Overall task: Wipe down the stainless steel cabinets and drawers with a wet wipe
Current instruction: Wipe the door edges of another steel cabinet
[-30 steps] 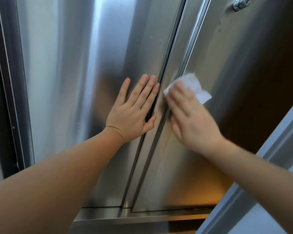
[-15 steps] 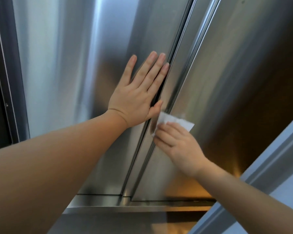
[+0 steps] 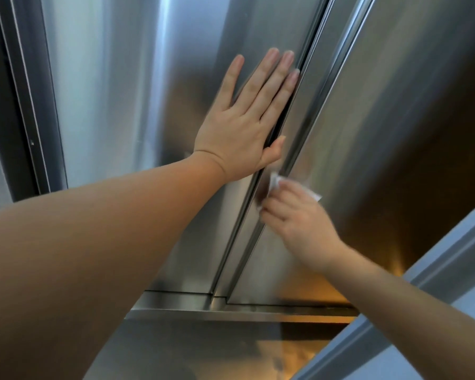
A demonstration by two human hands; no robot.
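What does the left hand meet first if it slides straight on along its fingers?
Probably nothing soon. The left hand lies flat on the left door, fingers pointing up beside the seam. That line runs on bare steel to the top of the frame; the fingertips may drift over the seam.

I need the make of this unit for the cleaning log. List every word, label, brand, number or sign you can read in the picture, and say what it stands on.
None: no text, label, brand, number or sign can be read in this view.
Left cabinet door: bare brushed steel under the left hand, no marking.
Right cabinet door: bare steel, no marking.
Wet wipe in the right hand: plain white, blurred, no print visible.
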